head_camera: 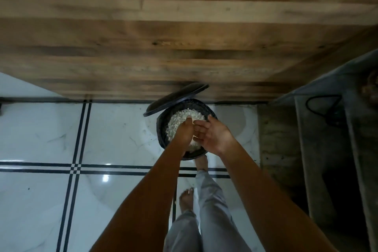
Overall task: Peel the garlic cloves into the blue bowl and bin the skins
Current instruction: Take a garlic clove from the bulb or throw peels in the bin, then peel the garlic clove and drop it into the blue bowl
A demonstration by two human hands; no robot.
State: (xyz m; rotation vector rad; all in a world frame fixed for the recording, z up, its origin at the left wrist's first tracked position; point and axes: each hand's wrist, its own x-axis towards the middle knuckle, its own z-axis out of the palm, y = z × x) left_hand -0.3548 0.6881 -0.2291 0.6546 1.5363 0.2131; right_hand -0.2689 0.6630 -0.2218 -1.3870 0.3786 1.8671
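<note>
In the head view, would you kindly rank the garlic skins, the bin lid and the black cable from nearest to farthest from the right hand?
1. Garlic skins: heaped in the bin, just beneath the right hand.
2. Bin lid: tipped open, up and to the left of the hand.
3. Black cable: far off on the right side.

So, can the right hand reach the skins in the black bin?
Probably yes: the lid of the round black bin stands open and the right hand hovers over the pale skins.
</note>
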